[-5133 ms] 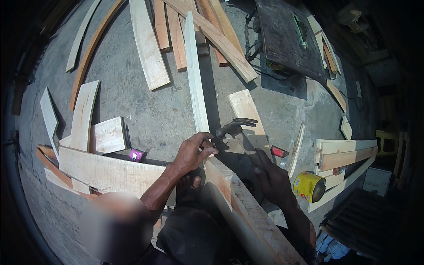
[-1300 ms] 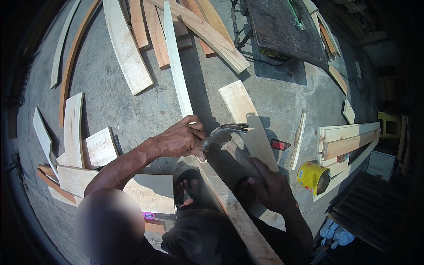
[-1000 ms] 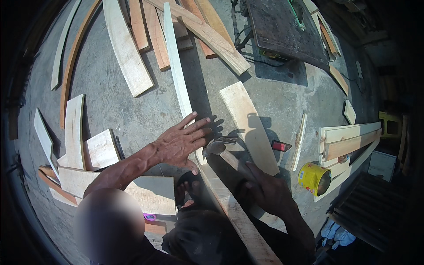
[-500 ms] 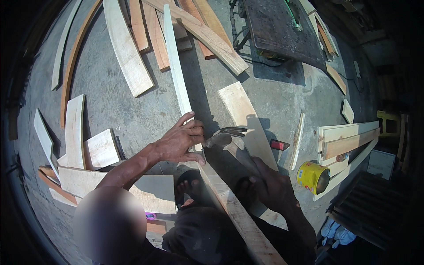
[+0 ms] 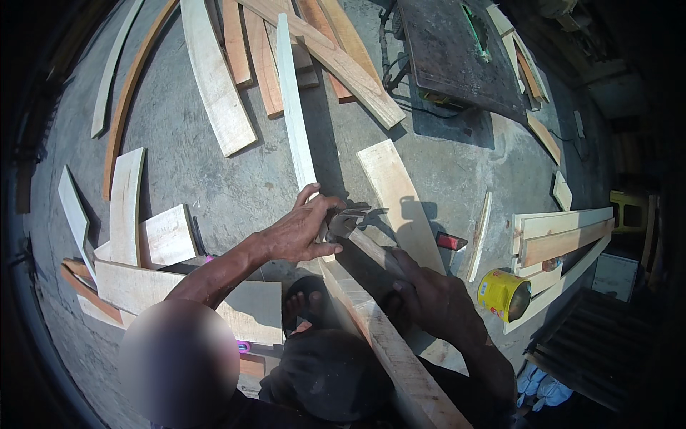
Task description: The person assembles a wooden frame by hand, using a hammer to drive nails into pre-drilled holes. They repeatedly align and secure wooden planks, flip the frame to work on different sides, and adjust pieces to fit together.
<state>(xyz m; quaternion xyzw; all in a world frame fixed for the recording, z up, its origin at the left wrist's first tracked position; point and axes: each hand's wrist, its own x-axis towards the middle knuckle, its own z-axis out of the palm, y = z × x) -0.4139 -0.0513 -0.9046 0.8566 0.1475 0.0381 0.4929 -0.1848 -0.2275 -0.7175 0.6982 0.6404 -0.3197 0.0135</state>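
Note:
My right hand [image 5: 437,297] is closed round the wooden handle of a claw hammer [image 5: 375,252]. The hammer's metal head is by the fingers of my left hand [image 5: 304,227], slightly blurred. My left hand grips a narrow pale plank [image 5: 296,121] near its closer end, thumb toward me and fingers curled over the far side. That plank stretches away from me over the floor. A thicker rough-sawn board [image 5: 393,350] runs from under my left hand toward the lower edge, beside my legs. Whether a nail is between my left fingers is hidden.
Loose boards [image 5: 218,86] lie about the concrete floor, with another board [image 5: 400,193] ahead of my right hand. Right of me are a yellow tin [image 5: 502,294], a small red object [image 5: 450,242] and stacked boards [image 5: 564,239]. A dark saw table [image 5: 457,57] stands at the far right.
The hammer head has come down and turned beside my left hand. My left thumb and fingers have spread a little wider, and my right hand has shifted slightly left.

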